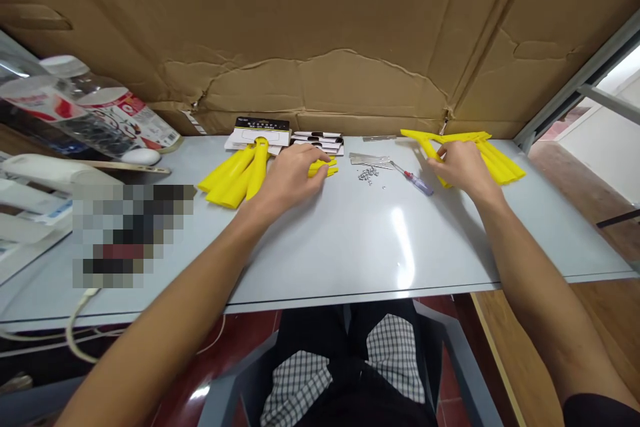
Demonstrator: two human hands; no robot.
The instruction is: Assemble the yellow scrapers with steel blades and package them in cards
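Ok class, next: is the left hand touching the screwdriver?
Apart. The head view shows tabletop and small metal pieces between the left hand and the screwdriver.

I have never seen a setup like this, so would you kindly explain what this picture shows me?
There is no robot here: the bare left hand and right hand belong to a person. The one picture comes from a camera worn on the head, looking forward and down. On the table lie a screwdriver, small metal parts and, at the left, bottles. Printed cards are near the cardboard behind. The left hand is over some yellow pieces, beside a fan of more; the right hand's fingers touch another yellow bunch. How firmly either hand grips cannot be told. One patch at the left is pixelated.
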